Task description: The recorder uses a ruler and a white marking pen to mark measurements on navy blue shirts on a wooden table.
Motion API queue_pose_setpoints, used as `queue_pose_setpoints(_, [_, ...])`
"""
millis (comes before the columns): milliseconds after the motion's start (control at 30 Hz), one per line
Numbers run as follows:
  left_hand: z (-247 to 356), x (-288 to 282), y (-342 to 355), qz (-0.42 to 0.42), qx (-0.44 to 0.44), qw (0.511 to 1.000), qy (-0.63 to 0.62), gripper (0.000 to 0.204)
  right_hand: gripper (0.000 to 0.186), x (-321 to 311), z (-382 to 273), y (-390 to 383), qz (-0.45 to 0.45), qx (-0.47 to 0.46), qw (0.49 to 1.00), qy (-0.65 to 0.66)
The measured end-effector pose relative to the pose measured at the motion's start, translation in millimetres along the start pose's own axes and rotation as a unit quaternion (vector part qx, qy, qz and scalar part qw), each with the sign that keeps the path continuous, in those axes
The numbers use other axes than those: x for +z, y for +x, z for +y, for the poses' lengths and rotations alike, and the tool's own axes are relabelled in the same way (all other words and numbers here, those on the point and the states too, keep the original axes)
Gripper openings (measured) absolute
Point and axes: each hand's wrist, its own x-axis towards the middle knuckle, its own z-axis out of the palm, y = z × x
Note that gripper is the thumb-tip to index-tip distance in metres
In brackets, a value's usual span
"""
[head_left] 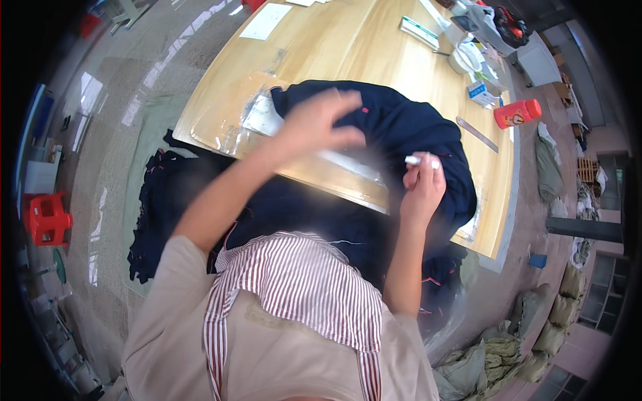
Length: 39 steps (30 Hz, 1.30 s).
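Observation:
My left hand (pixel 322 125) is over the dark navy cloth (pixel 408 123) on the table, blurred by motion. Its fingers are spread, with nothing seen in them. My right hand (pixel 423 188) is closed around a short white stick-like object (pixel 416 160), whose exact kind I cannot make out. That hand is at the right part of the cloth, which curves across the table's near side. Clear plastic film with a white sheet (pixel 263 117) lies left of the cloth, partly behind my left forearm.
A wooden table (pixel 328 50) carries a metal ruler (pixel 477 134), a red jar (pixel 517 113), a blue-white box (pixel 481 94) and a white cup (pixel 465 59). More dark cloth (pixel 174 207) hangs below its near edge. A red stool (pixel 48 218) stands on the left floor.

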Motion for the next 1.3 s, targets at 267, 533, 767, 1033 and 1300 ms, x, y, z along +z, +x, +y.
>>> queue_pose_setpoints(267, [11.9,84.0,81.8,-0.155,0.005,0.949,0.273,0.075,0.015,2.0,8.6,-108.0,-0.201,0.101,0.974,-0.029])
queue_pose_setpoints(533, [51.7,-220.1,88.2,0.435,0.072,0.897,-0.019,0.035,0.016,-21.9,34.0,-124.0,-0.313,0.176,0.931,-0.072])
queue_pose_setpoints(767, [-132.4,-266.2,-347.5,0.584,-0.174,0.708,0.355,0.035,0.018,-32.3,75.0,-121.9,-0.218,0.214,0.95,0.062])
queue_pose_setpoints(1033, [-220.0,31.8,-596.8,0.095,-0.53,0.805,0.248,0.023,0.029,2.6,65.8,-134.1,-0.42,0.017,0.823,-0.382])
queue_pose_setpoints(1300, [-152.1,29.6,-306.6,0.15,-0.529,0.788,-0.278,0.029,0.029,14.2,83.4,-140.0,-0.406,-0.036,0.787,-0.463])
